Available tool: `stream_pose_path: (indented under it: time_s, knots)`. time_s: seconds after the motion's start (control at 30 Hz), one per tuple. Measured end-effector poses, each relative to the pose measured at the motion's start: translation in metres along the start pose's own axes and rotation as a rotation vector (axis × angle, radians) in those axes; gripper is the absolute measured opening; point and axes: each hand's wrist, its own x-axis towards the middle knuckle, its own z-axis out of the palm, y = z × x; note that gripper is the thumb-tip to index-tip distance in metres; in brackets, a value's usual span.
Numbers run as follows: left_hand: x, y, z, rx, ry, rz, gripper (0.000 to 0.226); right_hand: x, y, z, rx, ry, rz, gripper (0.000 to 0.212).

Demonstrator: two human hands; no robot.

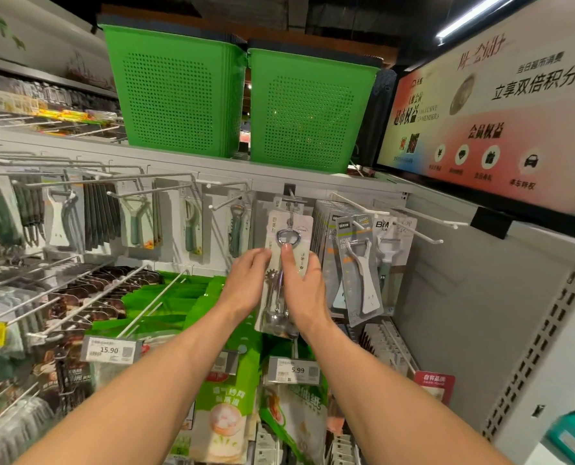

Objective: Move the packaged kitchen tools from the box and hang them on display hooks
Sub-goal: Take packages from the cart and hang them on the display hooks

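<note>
A packaged bottle opener [289, 233], a chrome tool on a pale card, hangs at the display hook [292, 195] in the middle of the top row. My right hand [301, 285] grips the card's right side, thumb laid on the front over the tool. My left hand [246, 280] holds the card's left edge with its fingers behind it. The box is out of sight.
Packaged peelers [363, 263] hang right of the opener, more peelers and knives [135, 219] to the left. Bare white hooks [423, 226] jut out on the right. Green baskets [179, 92] stand on the shelf above. Green packets [225, 397] and price tags [294, 370] hang below.
</note>
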Motion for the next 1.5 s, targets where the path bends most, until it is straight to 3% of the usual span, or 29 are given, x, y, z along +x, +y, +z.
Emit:
stream_pose_path:
  time_s: [0.07,0.23,0.4,0.43,0.5,0.57,0.8,0.97,1.07,1.2,1.33,1.5]
  knots:
    - [0.003,-0.001,-0.002,-0.032,-0.005,-0.035,0.046,0.001,0.002,0.002,0.013,0.019,0.004,0.048]
    - [0.004,0.0,0.003,-0.052,0.009,-0.04,0.039,0.002,0.002,0.012,0.071,0.063,-0.002,0.059]
    - [0.008,0.005,0.013,0.028,0.014,0.003,0.057,0.015,-0.007,0.015,0.104,0.082,0.107,0.039]
    - [0.014,0.005,0.012,0.025,0.006,-0.009,0.057,0.018,-0.013,0.015,0.099,0.079,0.127,0.042]
    - [0.027,0.008,0.012,0.031,-0.017,-0.025,0.056,0.03,-0.022,0.018,0.03,0.074,0.166,0.074]
    - [0.043,0.009,0.011,0.051,-0.034,0.007,0.054,0.053,-0.022,0.024,-0.064,0.087,0.194,0.084]
    - [0.094,-0.004,0.013,0.288,-0.148,-0.006,0.046,0.109,-0.016,0.037,-0.162,0.063,0.285,0.072]
    - [0.121,-0.016,0.019,0.422,-0.144,0.046,0.042,0.135,-0.005,0.049,-0.046,0.094,0.314,0.061]
    - [0.132,-0.023,0.023,0.399,-0.156,0.084,0.046,0.143,0.002,0.053,-0.004,0.093,0.307,0.05]
    - [0.138,-0.03,0.027,0.287,-0.128,0.036,0.052,0.148,0.008,0.054,-0.075,0.114,0.301,0.056]
    - [0.131,-0.026,0.03,0.15,-0.047,-0.011,0.053,0.143,0.008,0.051,-0.133,0.12,0.311,0.064]
    - [0.1,-0.012,0.027,0.079,0.085,-0.032,0.048,0.11,-0.007,0.042,-0.182,0.153,0.284,0.056]
